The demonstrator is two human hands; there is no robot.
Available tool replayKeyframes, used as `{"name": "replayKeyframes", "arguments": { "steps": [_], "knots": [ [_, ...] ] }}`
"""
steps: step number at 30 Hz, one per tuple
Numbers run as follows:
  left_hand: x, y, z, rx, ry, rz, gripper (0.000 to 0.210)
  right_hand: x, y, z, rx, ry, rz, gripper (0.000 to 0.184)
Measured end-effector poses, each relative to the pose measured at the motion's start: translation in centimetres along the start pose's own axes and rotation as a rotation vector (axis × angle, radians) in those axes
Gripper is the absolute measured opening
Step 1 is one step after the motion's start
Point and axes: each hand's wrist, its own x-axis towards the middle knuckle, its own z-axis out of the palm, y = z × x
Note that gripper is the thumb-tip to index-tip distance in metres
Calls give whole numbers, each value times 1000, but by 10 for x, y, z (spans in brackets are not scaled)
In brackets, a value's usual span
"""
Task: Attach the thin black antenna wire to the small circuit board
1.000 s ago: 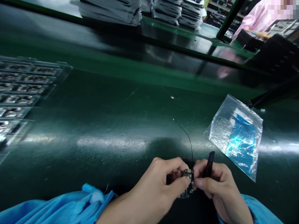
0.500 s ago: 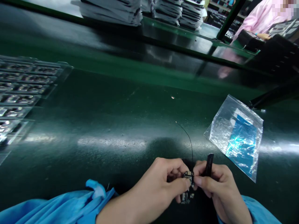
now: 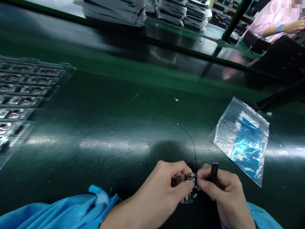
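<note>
My left hand (image 3: 170, 187) is closed on a small circuit board (image 3: 191, 176), its thumb lying across the board's face. At the board's right edge, my right hand (image 3: 225, 184) pinches with thumb and index finger, close to where a thin black cable (image 3: 192, 140) meets the board. The cable curves away over the bench to a tiny bright end. Held within the right hand's fingers is a black flat-ended tool (image 3: 214, 172), tilted up; its lower part is hidden. The fingertips partly cover the board.
Clear plastic trays (image 3: 35, 89) of circuit boards stand at the left. On the right lies a clear zip bag (image 3: 224, 130) with a blue sheet (image 3: 250, 140) inside. Stacked sheets (image 3: 116, 11) rest on the shelf (image 3: 164, 30) behind. A co-worker in pink (image 3: 267, 22) is beyond it.
The black tool in my right hand has tipped and sits slightly lower. Both hands stay at the board. The co-worker's forearm has moved to the right.
</note>
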Motion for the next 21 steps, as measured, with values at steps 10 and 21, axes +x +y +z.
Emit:
{"name": "replayKeyframes", "arguments": {
  "steps": [10,21],
  "knots": [
    [-5,4,7,473,90,107,23,-4,4,3,-251,12,-263,16],
    [3,8,-18,210,222,98,13,-1,12,-10,-220,191,-198,15]
  ]
}}
